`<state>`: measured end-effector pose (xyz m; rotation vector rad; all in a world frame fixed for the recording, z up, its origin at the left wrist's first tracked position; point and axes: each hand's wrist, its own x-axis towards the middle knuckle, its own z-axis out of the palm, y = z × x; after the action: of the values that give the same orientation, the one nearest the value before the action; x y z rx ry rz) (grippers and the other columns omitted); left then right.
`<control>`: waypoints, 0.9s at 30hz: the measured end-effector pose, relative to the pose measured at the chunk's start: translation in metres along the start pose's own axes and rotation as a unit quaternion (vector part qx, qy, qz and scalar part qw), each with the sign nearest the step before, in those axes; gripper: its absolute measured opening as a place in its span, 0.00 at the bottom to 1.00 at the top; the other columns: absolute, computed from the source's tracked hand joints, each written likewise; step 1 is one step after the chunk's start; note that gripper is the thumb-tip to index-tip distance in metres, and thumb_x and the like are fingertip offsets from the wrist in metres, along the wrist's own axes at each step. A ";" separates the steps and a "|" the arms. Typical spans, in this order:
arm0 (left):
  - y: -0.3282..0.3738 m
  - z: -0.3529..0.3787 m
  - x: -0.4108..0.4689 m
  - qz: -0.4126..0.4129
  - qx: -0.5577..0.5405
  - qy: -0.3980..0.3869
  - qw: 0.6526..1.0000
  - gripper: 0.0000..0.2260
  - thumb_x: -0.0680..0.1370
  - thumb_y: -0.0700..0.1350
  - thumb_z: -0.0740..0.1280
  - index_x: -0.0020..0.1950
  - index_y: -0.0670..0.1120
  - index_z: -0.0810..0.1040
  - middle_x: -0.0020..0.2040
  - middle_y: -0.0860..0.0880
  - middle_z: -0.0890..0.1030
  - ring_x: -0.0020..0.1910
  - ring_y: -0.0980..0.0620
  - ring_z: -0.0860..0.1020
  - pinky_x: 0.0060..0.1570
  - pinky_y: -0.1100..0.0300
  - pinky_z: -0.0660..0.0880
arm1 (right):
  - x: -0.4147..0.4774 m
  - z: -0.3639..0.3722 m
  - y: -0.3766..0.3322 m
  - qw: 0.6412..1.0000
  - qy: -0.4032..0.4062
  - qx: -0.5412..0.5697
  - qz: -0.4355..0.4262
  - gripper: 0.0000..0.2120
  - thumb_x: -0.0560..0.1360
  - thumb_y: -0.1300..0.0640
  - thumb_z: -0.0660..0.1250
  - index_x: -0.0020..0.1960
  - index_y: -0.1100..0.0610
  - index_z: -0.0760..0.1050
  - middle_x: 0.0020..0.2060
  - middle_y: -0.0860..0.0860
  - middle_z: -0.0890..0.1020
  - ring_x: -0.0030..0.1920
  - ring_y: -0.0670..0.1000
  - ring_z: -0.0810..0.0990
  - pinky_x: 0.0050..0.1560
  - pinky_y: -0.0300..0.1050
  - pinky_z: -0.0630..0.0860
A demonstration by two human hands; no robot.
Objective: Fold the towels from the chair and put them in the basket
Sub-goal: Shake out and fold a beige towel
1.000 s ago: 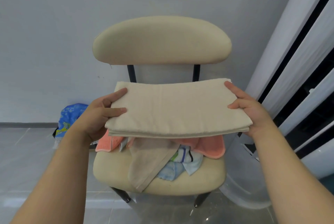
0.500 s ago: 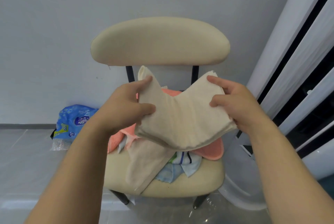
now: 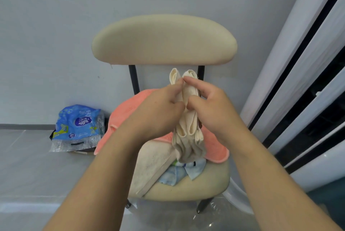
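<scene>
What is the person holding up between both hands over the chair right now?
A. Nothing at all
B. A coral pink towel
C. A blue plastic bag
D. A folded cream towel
D: the left hand and right hand pinch a folded cream towel between them, while the coral towel lies on the chair.

Seat: heaped with a coral terry towel and others.
Behind: padded beige chair backrest.
Left floor: crinkled blue plastic bag.
</scene>
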<state>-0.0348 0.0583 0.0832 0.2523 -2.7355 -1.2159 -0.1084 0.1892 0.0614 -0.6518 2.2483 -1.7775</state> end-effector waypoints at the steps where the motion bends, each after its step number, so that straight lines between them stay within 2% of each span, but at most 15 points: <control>1: 0.001 -0.001 0.000 0.002 0.000 0.000 1.000 0.28 0.83 0.44 0.58 0.82 0.59 0.56 0.55 0.58 0.79 0.46 0.63 0.80 0.48 0.60 0.80 | 0.000 0.001 0.000 1.000 -0.002 0.007 -0.002 0.28 0.75 0.64 0.62 0.72 0.44 0.75 0.48 0.43 0.85 0.34 0.38 0.79 0.38 0.36 0.73; 3: 0.003 -0.002 -0.001 0.007 -0.013 0.006 1.000 0.26 0.85 0.48 0.57 0.82 0.59 0.55 0.52 0.60 0.80 0.47 0.65 0.80 0.51 0.61 0.79 | 0.001 0.003 0.001 0.999 -0.013 0.050 -0.001 0.28 0.76 0.65 0.61 0.72 0.45 0.74 0.40 0.43 0.82 0.32 0.40 0.77 0.35 0.37 0.71; 5: 0.004 -0.002 0.000 0.006 -0.036 0.019 0.999 0.24 0.86 0.54 0.56 0.82 0.59 0.57 0.49 0.61 0.81 0.47 0.66 0.80 0.50 0.64 0.77 | 0.001 0.004 0.001 0.988 -0.034 0.149 0.024 0.28 0.78 0.65 0.57 0.74 0.45 0.72 0.37 0.53 0.78 0.33 0.51 0.74 0.29 0.42 0.70; 7: 0.004 -0.002 0.001 0.004 -0.049 0.032 0.998 0.25 0.84 0.59 0.56 0.81 0.58 0.58 0.48 0.62 0.81 0.49 0.66 0.80 0.50 0.67 0.76 | 0.000 0.003 0.000 0.969 -0.060 0.236 0.044 0.28 0.81 0.65 0.55 0.77 0.43 0.66 0.43 0.59 0.78 0.33 0.55 0.72 0.28 0.45 0.69; 9: 0.002 -0.002 0.001 -0.002 -0.060 0.042 0.997 0.31 0.82 0.62 0.59 0.82 0.57 0.54 0.50 0.66 0.80 0.53 0.69 0.77 0.49 0.73 0.70 | -0.001 0.002 0.000 0.951 -0.085 0.295 0.050 0.28 0.83 0.65 0.55 0.78 0.44 0.63 0.52 0.59 0.83 0.34 0.54 0.76 0.29 0.47 0.72; 11: -0.002 -0.003 0.001 -0.005 -0.063 0.044 0.997 0.34 0.81 0.58 0.65 0.83 0.57 0.52 0.57 0.65 0.79 0.55 0.69 0.77 0.49 0.74 0.69 | -0.001 0.001 0.003 0.931 -0.102 0.345 0.064 0.29 0.83 0.68 0.56 0.79 0.45 0.62 0.63 0.58 0.82 0.37 0.56 0.79 0.32 0.47 0.77; 13: -0.007 -0.004 0.002 -0.010 -0.070 0.037 0.997 0.35 0.81 0.49 0.67 0.83 0.58 0.52 0.61 0.62 0.80 0.53 0.65 0.80 0.50 0.67 0.75 | 0.001 -0.002 0.006 0.917 -0.115 0.373 0.081 0.31 0.81 0.72 0.53 0.79 0.47 0.62 0.69 0.58 0.77 0.38 0.58 0.82 0.34 0.47 0.80; 15: -0.013 -0.007 0.003 -0.019 -0.097 0.023 0.995 0.36 0.80 0.42 0.65 0.83 0.60 0.52 0.56 0.61 0.83 0.49 0.56 0.83 0.53 0.53 0.81 | 0.003 -0.007 0.010 0.939 -0.099 0.317 0.085 0.31 0.79 0.74 0.53 0.76 0.50 0.65 0.68 0.55 0.78 0.33 0.58 0.82 0.30 0.45 0.78; 17: -0.018 -0.012 0.003 -0.013 -0.104 0.007 0.994 0.37 0.80 0.39 0.63 0.82 0.63 0.51 0.56 0.61 0.84 0.48 0.52 0.84 0.56 0.45 0.80 | 0.008 -0.015 0.018 0.986 -0.040 0.154 0.055 0.26 0.78 0.71 0.58 0.72 0.52 0.70 0.65 0.51 0.80 0.29 0.52 0.81 0.28 0.42 0.75; 19: -0.021 -0.019 0.003 0.008 -0.096 -0.029 0.995 0.38 0.79 0.40 0.63 0.81 0.66 0.49 0.61 0.63 0.82 0.54 0.54 0.83 0.60 0.44 0.78 | 0.014 -0.024 0.028 1.000 0.003 0.018 0.018 0.26 0.76 0.65 0.68 0.71 0.48 0.72 0.67 0.46 0.78 0.38 0.42 0.82 0.41 0.39 0.77; 20: -0.022 -0.022 0.002 0.018 -0.100 -0.057 0.993 0.39 0.78 0.41 0.63 0.81 0.65 0.48 0.63 0.64 0.81 0.58 0.55 0.82 0.63 0.45 0.77 | 0.016 -0.031 0.033 1.000 -0.017 0.000 0.005 0.29 0.74 0.62 0.72 0.72 0.46 0.71 0.68 0.43 0.76 0.49 0.38 0.82 0.50 0.39 0.77; 21: -0.023 -0.024 0.001 0.025 -0.114 -0.087 0.989 0.40 0.77 0.41 0.64 0.82 0.64 0.48 0.65 0.64 0.80 0.62 0.54 0.80 0.66 0.45 0.75 | 0.017 -0.037 0.037 0.998 -0.062 0.007 -0.003 0.31 0.73 0.60 0.74 0.73 0.45 0.71 0.69 0.42 0.76 0.60 0.38 0.79 0.58 0.41 0.76; 22: -0.024 -0.026 -0.001 0.026 -0.140 -0.118 0.983 0.40 0.76 0.40 0.64 0.82 0.62 0.49 0.66 0.62 0.79 0.64 0.53 0.79 0.68 0.44 0.73 | 0.017 -0.042 0.041 0.993 -0.112 0.030 -0.006 0.30 0.73 0.60 0.74 0.73 0.47 0.72 0.69 0.44 0.77 0.66 0.42 0.77 0.63 0.44 0.76; 24: -0.026 -0.030 -0.003 0.021 -0.201 -0.170 0.965 0.40 0.76 0.37 0.64 0.83 0.58 0.52 0.68 0.56 0.79 0.66 0.49 0.79 0.68 0.43 0.73 | 0.017 -0.049 0.045 0.980 -0.185 0.080 -0.001 0.22 0.77 0.63 0.70 0.70 0.56 0.75 0.64 0.52 0.82 0.65 0.51 0.80 0.61 0.45 0.78; 27: -0.032 -0.034 -0.002 0.012 -0.212 -0.192 0.958 0.39 0.76 0.37 0.65 0.82 0.58 0.54 0.68 0.54 0.80 0.67 0.47 0.79 0.68 0.42 0.72 | 0.014 -0.050 0.047 0.975 -0.202 0.087 0.017 0.14 0.77 0.58 0.70 0.62 0.60 0.80 0.55 0.55 0.86 0.56 0.54 0.85 0.53 0.44 0.81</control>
<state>-0.0232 0.0125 0.0819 -0.0753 -2.6569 -1.9782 -0.1517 0.2345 0.0309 -0.8429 1.8029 -1.6259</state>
